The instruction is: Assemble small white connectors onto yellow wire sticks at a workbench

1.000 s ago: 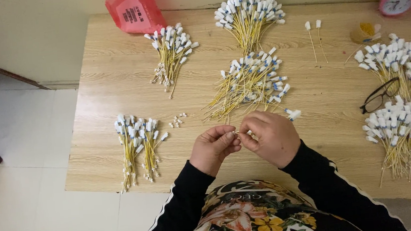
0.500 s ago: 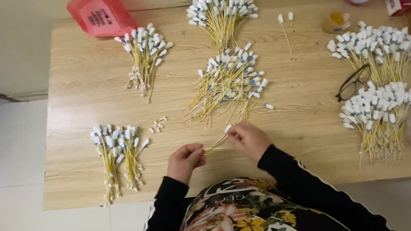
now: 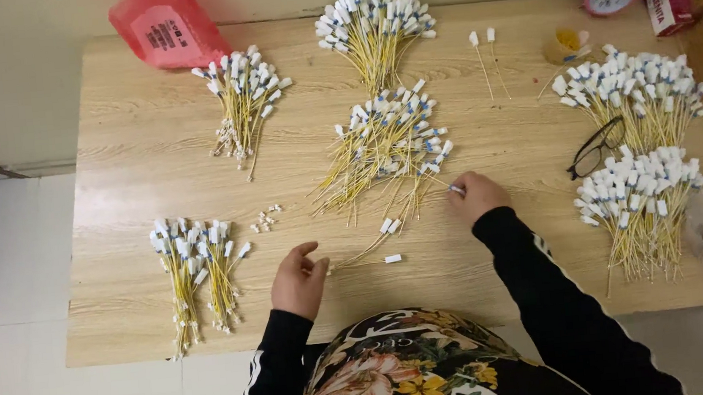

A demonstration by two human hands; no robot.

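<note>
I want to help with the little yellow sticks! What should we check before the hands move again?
1. Right hand pinching one white-tipped stick at the middle pile: ok.
2. Left hand free, resting on the table: ok.
3. Loose white cap lying apart, in view: ok.
4. Glasses clear of both hands: ok.
5. Grip firm enough: cannot tell.

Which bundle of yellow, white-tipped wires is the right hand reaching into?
The loose, fanned-out bundle at the table's centre. The right hand pinches a wire at its lower right edge; the other bundles lie well apart, along the table's top, left and right.
</note>
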